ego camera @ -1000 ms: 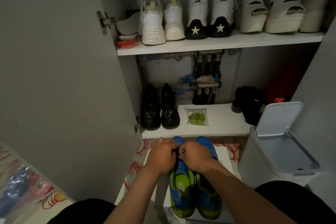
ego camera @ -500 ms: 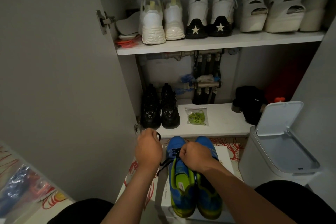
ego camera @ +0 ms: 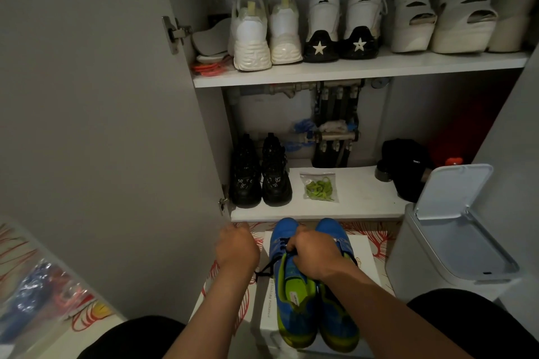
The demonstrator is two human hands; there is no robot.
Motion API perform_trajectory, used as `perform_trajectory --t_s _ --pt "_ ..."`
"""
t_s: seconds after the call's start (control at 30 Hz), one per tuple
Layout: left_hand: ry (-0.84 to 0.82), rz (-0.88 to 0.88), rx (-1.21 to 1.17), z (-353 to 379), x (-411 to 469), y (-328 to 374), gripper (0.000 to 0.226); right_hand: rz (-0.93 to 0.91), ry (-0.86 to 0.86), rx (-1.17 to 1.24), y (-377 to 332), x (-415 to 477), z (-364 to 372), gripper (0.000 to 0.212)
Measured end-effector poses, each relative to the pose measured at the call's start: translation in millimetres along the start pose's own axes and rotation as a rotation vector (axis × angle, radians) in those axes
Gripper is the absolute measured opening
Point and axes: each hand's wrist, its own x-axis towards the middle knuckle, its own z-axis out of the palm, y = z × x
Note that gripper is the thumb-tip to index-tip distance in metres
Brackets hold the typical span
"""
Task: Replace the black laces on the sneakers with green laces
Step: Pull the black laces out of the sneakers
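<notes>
Two blue sneakers with lime-green insides stand side by side on a white box, toes pointing away from me: the left sneaker and the right sneaker. My right hand grips the lacing area of the left sneaker. My left hand is curled to the left of the shoes, and a black lace runs from the shoe toward it. A clear bag of green laces lies on the low cabinet shelf beyond the shoes.
An open cabinet door stands close on the left. A white bin with a raised lid stands on the right. Black boots share the low shelf; several white shoes line the upper shelf. A plastic bag lies lower left.
My left hand has moved left, away from the right hand, drawing the black lace out of the left sneaker. The right hand stays on the shoe.
</notes>
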Motion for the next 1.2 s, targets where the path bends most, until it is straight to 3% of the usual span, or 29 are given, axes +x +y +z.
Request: perform_trajectory --t_s 0.07,0.13,0.23,0.33,0.53,0.67,0.8,0.87,0.93,1.03,1.1,1.2 --pt "0.03 0.051 -0.088 2 3 -3 0.047 0.005 0.01 -0.067 -4 2 2 0.033" --pt "-0.019 0.142 -0.283 4 4 -2 0.031 0.027 0.016 -0.115 -7 5 5 0.027" --pt "-0.294 0.26 -0.479 8 -4 5 0.019 0.034 0.006 -0.159 -11 7 7 0.02" --pt "-0.418 0.289 -0.437 16 -7 4 0.019 0.033 0.035 -0.132 -12 8 8 0.016" --pt "-0.316 0.283 -0.11 19 -3 1 0.012 0.026 0.06 0.006 -8 4 6 0.015" --pt "-0.213 0.306 -0.264 19 -5 8 0.019 0.072 0.078 0.148 -8 1 3 0.009" --pt "-0.369 0.274 -0.546 15 -9 16 0.016 0.198 0.108 0.352 -7 1 -2 0.01" --pt "-0.396 0.283 -0.522 17 -8 16 0.014 0.255 0.137 0.461 -6 1 -4 0.009" --pt "-0.393 0.274 -0.505 19 -6 14 0.03 0.315 0.196 0.557 -6 1 -6 0.01" --pt "-0.384 0.288 -0.513 21 -4 13 0.035 0.409 0.297 0.685 -1 2 -8 0.015" --pt "-0.373 0.311 -0.51 22 -4 14 0.028 0.422 0.296 0.705 2 2 -9 0.018" --pt "-0.337 0.318 -0.511 24 -3 16 0.009 0.268 0.205 0.607 4 1 -9 0.027"
